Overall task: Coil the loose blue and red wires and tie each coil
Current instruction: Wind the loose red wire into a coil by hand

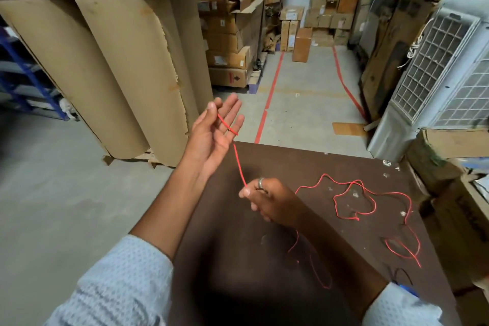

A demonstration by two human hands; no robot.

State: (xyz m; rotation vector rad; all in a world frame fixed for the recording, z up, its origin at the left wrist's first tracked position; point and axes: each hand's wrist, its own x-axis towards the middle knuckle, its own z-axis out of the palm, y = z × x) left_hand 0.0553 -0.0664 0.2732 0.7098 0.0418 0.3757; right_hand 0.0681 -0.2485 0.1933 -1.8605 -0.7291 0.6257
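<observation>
one red wire [370, 192], two hands, dark tabletop [238, 259]

left hand [214, 132] is up past the tabletop's far left corner, palm open and fingers [232, 110] spread apart, with the wire's end lying across them. right hand [267, 200] sits lower over the tabletop, fingers pinched together on the same strand, so a short straight run goes between the two hands. rest of the wire sprawls in loose loops across the right half of the tabletop, reaching near its right edge. a bit of blue [408, 290] peeks out by the right sleeve, can't tell what. open concrete floor [53, 193] to the left, boxes [449, 156] crowd the right edge.
</observation>
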